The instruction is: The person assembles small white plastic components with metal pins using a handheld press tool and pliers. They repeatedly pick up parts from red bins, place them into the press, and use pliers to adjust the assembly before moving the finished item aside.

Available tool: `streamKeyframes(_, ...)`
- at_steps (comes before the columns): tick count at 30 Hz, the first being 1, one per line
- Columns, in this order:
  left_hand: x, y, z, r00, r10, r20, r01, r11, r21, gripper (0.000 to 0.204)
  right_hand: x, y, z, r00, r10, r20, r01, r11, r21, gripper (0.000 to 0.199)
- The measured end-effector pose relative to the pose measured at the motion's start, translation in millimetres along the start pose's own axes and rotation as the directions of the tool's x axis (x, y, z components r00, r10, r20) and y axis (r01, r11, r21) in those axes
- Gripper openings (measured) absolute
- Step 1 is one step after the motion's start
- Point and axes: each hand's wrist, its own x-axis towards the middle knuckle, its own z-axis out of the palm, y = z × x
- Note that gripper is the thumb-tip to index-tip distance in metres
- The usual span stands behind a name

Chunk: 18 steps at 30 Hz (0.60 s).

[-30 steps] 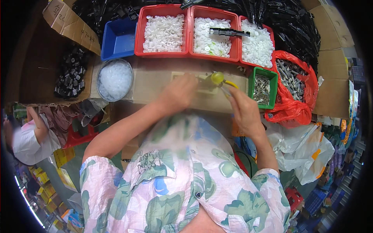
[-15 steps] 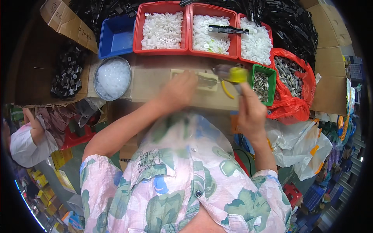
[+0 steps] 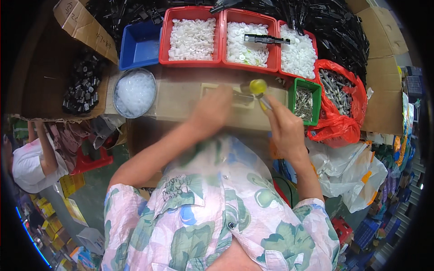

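My right hand (image 3: 287,131) is closed around the handle of a small mallet with a round yellow head (image 3: 258,86), held over the worktop. Motion smears my left hand (image 3: 212,110), which is at the left part of a cream rectangular block (image 3: 244,100); its fingers cannot be made out. The block has a recess with something dark and narrow in it, partly covered by that hand. Just right of my right hand is a green tray (image 3: 316,101) of small metal pins.
Red bins (image 3: 194,62) of small white plastic parts line the back, with a black strip-like part (image 3: 266,39) across one. At left stand a blue bin (image 3: 140,47), a round bowl (image 3: 134,92) and a carton (image 3: 86,34) of black parts. A red bag (image 3: 337,131) holds metal pieces. Another person (image 3: 34,165) is far left.
My right hand has moved slightly left with the mallet, whose yellow head now points more toward the camera. My left hand remains near the block, now more blurred.
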Motion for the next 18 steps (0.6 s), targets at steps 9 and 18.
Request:
streamKeyframes(9, -10, 25, 2, 1.000, 0.006, -0.003, -0.006, 0.996, -0.087, 0.048, 24, -9, 25, 0.985, -0.102, 0.136, 0.121, 0.983, -0.141, 0.048)
streamKeyframes(18, -9, 20, 3, 0.998, -0.008, -0.056, 0.001, 0.993, -0.116, 0.035, 27, -1, 31, 0.982, -0.074, 0.175, 0.093, 0.990, -0.103, 0.041)
